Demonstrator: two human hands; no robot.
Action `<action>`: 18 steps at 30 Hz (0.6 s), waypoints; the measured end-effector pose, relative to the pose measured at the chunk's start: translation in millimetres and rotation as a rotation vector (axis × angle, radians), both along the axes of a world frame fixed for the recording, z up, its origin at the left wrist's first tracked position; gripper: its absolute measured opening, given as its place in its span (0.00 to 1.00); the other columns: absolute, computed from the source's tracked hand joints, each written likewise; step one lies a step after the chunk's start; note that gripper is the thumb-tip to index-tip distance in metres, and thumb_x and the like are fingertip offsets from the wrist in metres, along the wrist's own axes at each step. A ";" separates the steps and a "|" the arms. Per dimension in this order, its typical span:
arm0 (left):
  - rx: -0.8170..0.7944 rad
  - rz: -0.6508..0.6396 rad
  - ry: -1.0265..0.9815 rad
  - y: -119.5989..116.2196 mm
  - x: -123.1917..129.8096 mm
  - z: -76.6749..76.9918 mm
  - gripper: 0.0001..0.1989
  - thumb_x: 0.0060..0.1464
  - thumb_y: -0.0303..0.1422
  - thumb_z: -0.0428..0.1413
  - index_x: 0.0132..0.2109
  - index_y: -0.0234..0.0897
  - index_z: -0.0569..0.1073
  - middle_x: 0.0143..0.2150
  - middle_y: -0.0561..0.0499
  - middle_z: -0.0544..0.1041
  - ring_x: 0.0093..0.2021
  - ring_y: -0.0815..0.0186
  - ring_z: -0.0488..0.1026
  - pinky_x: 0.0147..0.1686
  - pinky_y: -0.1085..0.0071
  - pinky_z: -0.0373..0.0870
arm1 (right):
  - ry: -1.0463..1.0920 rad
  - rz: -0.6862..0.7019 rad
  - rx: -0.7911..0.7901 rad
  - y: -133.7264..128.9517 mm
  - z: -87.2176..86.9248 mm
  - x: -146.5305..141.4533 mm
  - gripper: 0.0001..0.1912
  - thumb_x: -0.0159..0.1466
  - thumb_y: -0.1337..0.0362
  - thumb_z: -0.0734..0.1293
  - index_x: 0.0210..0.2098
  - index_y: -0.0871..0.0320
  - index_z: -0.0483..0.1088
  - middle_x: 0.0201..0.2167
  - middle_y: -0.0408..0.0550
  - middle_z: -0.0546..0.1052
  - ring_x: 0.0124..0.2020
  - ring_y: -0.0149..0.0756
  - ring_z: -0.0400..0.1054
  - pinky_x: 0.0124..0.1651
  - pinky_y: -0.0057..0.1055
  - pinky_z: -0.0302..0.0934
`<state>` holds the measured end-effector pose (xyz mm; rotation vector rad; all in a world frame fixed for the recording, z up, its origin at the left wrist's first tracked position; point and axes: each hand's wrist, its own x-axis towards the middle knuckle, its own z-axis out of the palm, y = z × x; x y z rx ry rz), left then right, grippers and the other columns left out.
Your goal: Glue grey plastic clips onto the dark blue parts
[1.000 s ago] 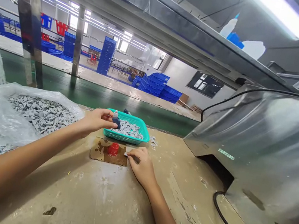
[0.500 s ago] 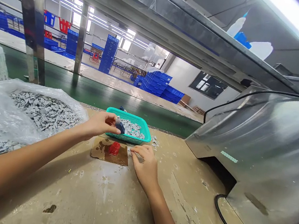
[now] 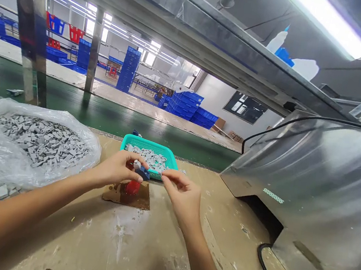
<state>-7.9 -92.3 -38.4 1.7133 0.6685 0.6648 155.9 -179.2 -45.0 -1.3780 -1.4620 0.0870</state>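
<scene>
Two hands [image 3: 187, 197] shifted, one navy piece [image 3: 144, 173] held

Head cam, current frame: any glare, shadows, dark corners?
All in the head view: ceiling light blown out; pale sheen on the metal housing; both right-hand corners dark; soft shadow on the bench below the left forearm; dark-blue piece in the left hand small, fine detail unreadable.

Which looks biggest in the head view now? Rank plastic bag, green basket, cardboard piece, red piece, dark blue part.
Plastic bag
Green basket
Cardboard piece
Red piece and dark blue part: both partly covered, too alike to rank
</scene>
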 end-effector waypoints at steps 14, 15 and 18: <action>-0.181 0.002 -0.064 -5.5 -1.1 9.8 0.13 0.32 0.28 0.61 0.32 0.35 0.70 0.19 0.57 0.68 0.21 0.72 0.61 0.22 0.76 0.53 | 0.283 0.217 -0.064 11.7 18.3 -18.5 0.04 0.48 0.70 0.67 0.23 0.57 0.74 0.25 0.45 0.75 0.30 0.35 0.69 0.36 0.31 0.67; -0.160 0.020 -0.048 -5.8 -0.2 10.0 0.13 0.33 0.28 0.61 0.32 0.35 0.70 0.18 0.57 0.67 0.21 0.72 0.61 0.22 0.76 0.52 | 0.279 0.217 -0.057 12.5 18.5 -18.4 0.05 0.48 0.71 0.66 0.23 0.57 0.74 0.25 0.45 0.75 0.30 0.35 0.70 0.36 0.31 0.67; -0.114 0.053 -0.034 -8.9 2.5 11.0 0.14 0.33 0.31 0.61 0.33 0.35 0.70 0.20 0.56 0.69 0.23 0.70 0.64 0.23 0.76 0.55 | 0.290 0.230 -0.032 11.7 19.9 -18.9 0.06 0.48 0.72 0.66 0.22 0.57 0.74 0.24 0.45 0.75 0.30 0.34 0.70 0.35 0.30 0.67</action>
